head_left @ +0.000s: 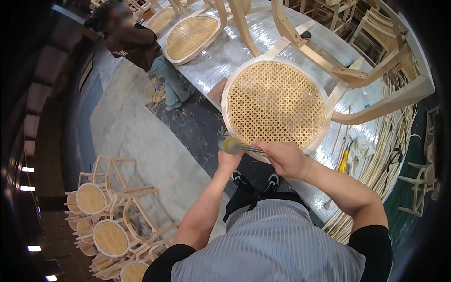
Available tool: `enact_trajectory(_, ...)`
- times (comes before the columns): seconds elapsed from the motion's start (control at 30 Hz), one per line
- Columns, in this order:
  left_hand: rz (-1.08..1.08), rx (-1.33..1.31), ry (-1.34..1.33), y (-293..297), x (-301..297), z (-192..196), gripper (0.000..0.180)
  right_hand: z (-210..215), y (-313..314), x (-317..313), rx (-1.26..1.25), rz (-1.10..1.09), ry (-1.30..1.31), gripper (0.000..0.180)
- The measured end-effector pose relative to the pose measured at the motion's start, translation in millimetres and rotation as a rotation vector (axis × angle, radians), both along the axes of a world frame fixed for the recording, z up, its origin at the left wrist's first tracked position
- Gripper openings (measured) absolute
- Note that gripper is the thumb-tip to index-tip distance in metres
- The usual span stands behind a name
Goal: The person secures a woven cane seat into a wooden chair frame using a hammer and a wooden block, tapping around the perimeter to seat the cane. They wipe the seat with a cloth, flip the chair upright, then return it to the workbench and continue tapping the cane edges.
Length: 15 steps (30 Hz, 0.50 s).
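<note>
A round wooden chair seat (277,101) with a woven cane panel lies in front of me, its pale rim nearest my hands. My left hand (229,160) is closed at the near left edge of the rim, around a tool (231,145) with a blurred yellowish rounded end. From that end a thin metallic shaft runs right toward my other hand. At the near rim, my right hand (284,159) is closed, thumb and fingers together by the shaft's tip. What its fingers pinch is hidden.
The seat's chair frame (329,70) stretches across the shiny table (206,80). Long cane strips (392,136), a yellow-handled tool (344,162) and a white cloth (361,151) lie at right. Another cane seat (192,38) sits beyond. A person (141,47) stands far left; stacked chairs (110,235) fill the lower left.
</note>
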<state>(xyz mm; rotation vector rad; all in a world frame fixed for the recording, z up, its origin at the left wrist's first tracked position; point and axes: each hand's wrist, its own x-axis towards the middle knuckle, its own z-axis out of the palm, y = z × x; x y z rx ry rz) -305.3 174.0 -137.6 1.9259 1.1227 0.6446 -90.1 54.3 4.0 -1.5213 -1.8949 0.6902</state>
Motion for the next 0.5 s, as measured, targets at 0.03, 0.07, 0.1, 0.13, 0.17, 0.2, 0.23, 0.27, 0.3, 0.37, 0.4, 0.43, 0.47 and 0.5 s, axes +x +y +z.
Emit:
enact_trajectory(0.03, 0.019, -0.026, 0.031, -1.2, 2.8, -0.4, 0.038, -9.5, -3.7, 10.4, -0.155, 0.037, -0.132, 0.046)
enact_trajectory(0.07, 0.051, -0.054, 0.071, -4.2, 3.1, 0.3, 0.037, -4.5, -0.1, 9.5, -0.125, 0.035, -0.093, 0.044)
enact_trajectory(0.1, 0.082, -0.083, 0.111, -6.6, 4.4, 0.8, 0.036, 0.4, 1.5, 6.3, -0.024, 0.006, -0.012, 0.043)
enact_trajectory(0.13, 0.119, -0.083, 0.024, -8.3, 7.3, 0.9, 0.035, 5.6, 2.2, 1.9, 0.075, -0.024, 0.069, 0.042)
enact_trajectory(0.17, 0.155, -0.084, -0.062, -11.0, 8.2, -1.4, 0.033, 14.1, 2.6, -3.3, 0.174, -0.056, 0.152, 0.041)
enact_trajectory(0.2, 0.191, -0.084, -0.148, -12.6, 7.6, -3.3, 0.031, 10.9, 1.6, -5.5, 0.257, -0.052, 0.191, 0.040)
enact_trajectory(0.23, 0.140, -0.078, -0.109, -10.5, 5.3, -4.6, 0.031, 5.0, 0.5, -8.0, 0.339, -0.049, 0.229, 0.039)
enact_trajectory(0.27, 0.087, -0.069, -0.075, -5.3, 4.9, -5.8, 0.030, 4.1, -0.6, -8.0, 0.425, -0.046, 0.262, 0.038)
enact_trajectory(0.3, 0.035, -0.060, -0.041, -2.7, 4.6, -7.0, 0.029, 4.6, -1.4, -1.2, 0.181, -0.006, 0.101, 0.040)
enact_trajectory(0.37, 0.074, -0.034, 0.059, -5.7, 5.7, -8.2, 0.029, 14.0, 2.1, 15.5, -0.306, 0.072, -0.221, 0.044)
enact_trajectory(0.4, 0.095, -0.020, 0.109, -5.7, 7.4, -7.9, 0.029, 20.3, 2.9, 14.2, -0.179, 0.057, -0.134, 0.044)
enact_trajectory(0.43, 0.098, -0.009, 0.060, -4.6, 9.4, -7.6, 0.029, 27.0, 2.9, 10.9, -0.051, 0.042, -0.047, 0.044)
enact_trajectory(0.47, 0.098, -0.006, 0.018, -7.6, 7.8, -8.5, 0.030, 31.8, 0.2, 5.9, 0.068, 0.024, 0.048, 0.044)
enact_trajectory(0.5, 0.098, -0.003, -0.024, -10.0, 6.1, -9.2, 0.030, 28.0, -2.1, 3.4, 0.171, 0.032, 0.103, 0.044)
